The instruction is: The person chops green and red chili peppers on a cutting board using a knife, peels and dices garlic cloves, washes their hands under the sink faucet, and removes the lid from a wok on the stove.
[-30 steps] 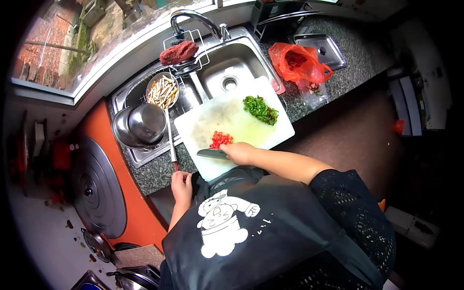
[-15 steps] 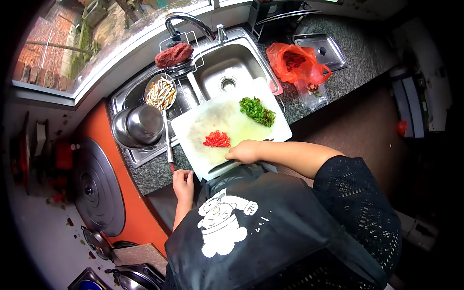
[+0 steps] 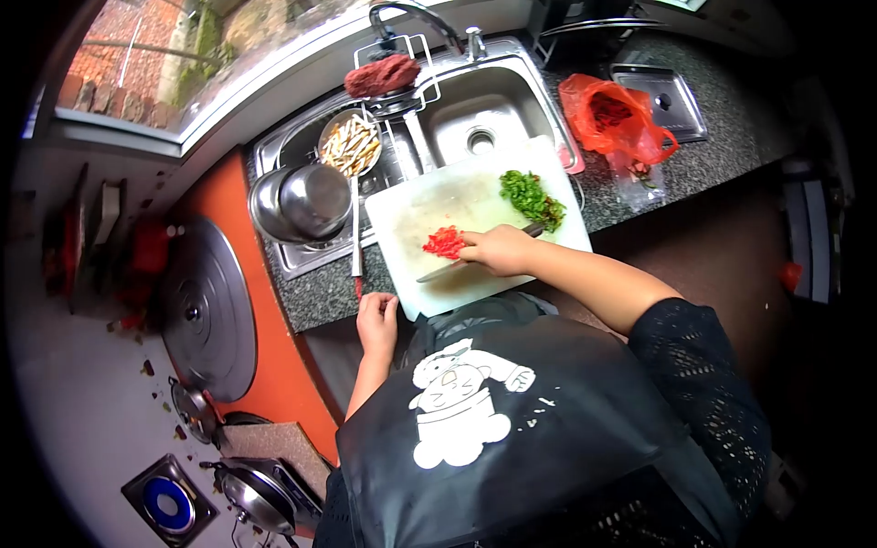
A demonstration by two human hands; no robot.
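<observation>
My right hand (image 3: 498, 250) grips a kitchen knife (image 3: 438, 273), its blade low over the white cutting board (image 3: 411, 208). My fingertips are at the edge of a small pile of chopped red chili peppers (image 3: 442, 243). Further right on the board lies a heap of chopped green peppers (image 3: 524, 194), close to the knife's handle end. My left hand (image 3: 376, 321), fingers curled, is at the counter's front edge, left of the board. Beside it is the red-tipped handle of a strainer (image 3: 357, 251); whether the fingers hold anything is hidden.
The board rests over the front of a double sink (image 3: 484, 100). The strainer's bowl holds cut whitish-brown strips (image 3: 351, 144). Metal pots (image 3: 315, 203) stand at left. A red plastic bag (image 3: 603, 114) and a metal lid (image 3: 671, 100) lie on the right counter.
My right hand has moved with the knife from the board's front edge up to the red pepper pile. The camera view has shifted; my left hand stays by the counter edge.
</observation>
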